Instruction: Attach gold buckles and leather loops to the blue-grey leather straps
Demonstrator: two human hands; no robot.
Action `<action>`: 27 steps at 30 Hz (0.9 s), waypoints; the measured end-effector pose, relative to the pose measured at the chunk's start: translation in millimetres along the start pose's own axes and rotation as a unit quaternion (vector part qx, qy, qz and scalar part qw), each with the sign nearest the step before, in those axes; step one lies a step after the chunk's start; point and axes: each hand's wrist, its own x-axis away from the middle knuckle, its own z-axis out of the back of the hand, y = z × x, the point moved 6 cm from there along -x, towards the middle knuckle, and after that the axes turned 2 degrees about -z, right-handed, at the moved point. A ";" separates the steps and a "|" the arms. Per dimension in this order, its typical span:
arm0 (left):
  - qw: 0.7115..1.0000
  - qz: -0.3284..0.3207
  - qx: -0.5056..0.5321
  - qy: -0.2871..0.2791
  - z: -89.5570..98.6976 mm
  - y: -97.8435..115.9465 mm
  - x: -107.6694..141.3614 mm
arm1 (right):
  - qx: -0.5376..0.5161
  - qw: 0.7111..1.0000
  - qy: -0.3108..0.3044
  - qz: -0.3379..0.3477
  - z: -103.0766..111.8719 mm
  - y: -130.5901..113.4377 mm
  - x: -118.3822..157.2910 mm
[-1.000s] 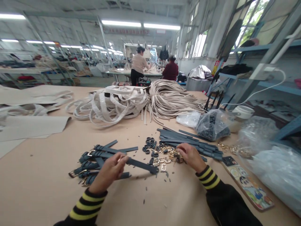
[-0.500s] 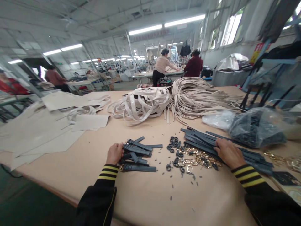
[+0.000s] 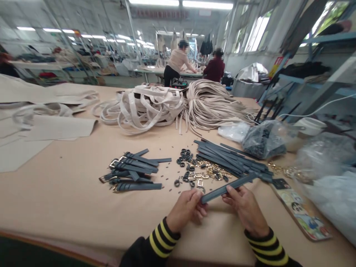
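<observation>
A dark blue-grey strap [image 3: 229,188] is held slanting above the table's front part. My left hand [image 3: 189,207] pinches its lower left end, and my right hand [image 3: 244,207] grips it near the middle. Beyond them lies a pile of similar long straps [image 3: 222,157]. Gold buckles [image 3: 200,183] and small dark strap loops [image 3: 186,155] are scattered left of that pile. Farther left, several short straps with buckles fitted [image 3: 136,167] lie in a loose heap.
Beige strap bundles [image 3: 150,107] lie across the back, and beige sheets [image 3: 61,126] cover the left. Plastic bags [image 3: 264,139], a lidded cup [image 3: 308,128] and a cartoon-printed case [image 3: 303,211] are on the right. Two people work at a farther table [image 3: 155,70].
My left hand has left the buckled straps and moved right to the strap's end. My right hand has drawn one strap from the pile toward me. The view has shifted right.
</observation>
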 end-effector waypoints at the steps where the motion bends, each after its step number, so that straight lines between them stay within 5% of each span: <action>1: 0.999 0.021 0.050 -0.002 -8.2 -8.5 -2.1 | -0.014 1.000 0.009 -0.004 2.6 5.1 2.6; 9: 0.991 0.035 0.121 0.045 -3.9 -23.0 -5.4 | -0.044 0.998 0.020 -0.047 4.3 27.7 15.4; 13: 0.989 0.034 0.133 0.056 -2.6 -21.1 -3.6 | 0.127 0.982 -0.105 -0.093 -6.8 33.3 27.0; 15: 0.987 0.040 0.144 0.060 -2.5 -21.3 -3.3 | 0.240 0.961 -0.129 -0.041 -7.4 21.1 30.1; 17: 0.986 0.046 0.151 0.061 -2.7 -21.7 -3.2 | 0.325 0.939 -0.080 0.072 -5.4 -2.6 28.5; 21: 0.986 0.047 0.150 0.063 -2.5 -22.7 -3.0 | 0.441 0.854 -0.033 0.275 -19.6 -35.0 22.3; 24: 0.984 0.043 0.157 0.068 -2.2 -23.2 -3.2 | 0.482 0.824 -0.133 0.264 -39.1 -23.6 12.2; 27: 0.978 0.048 0.183 0.087 -1.7 -23.4 -3.8 | 0.451 0.842 -0.219 0.199 -49.4 -7.7 6.5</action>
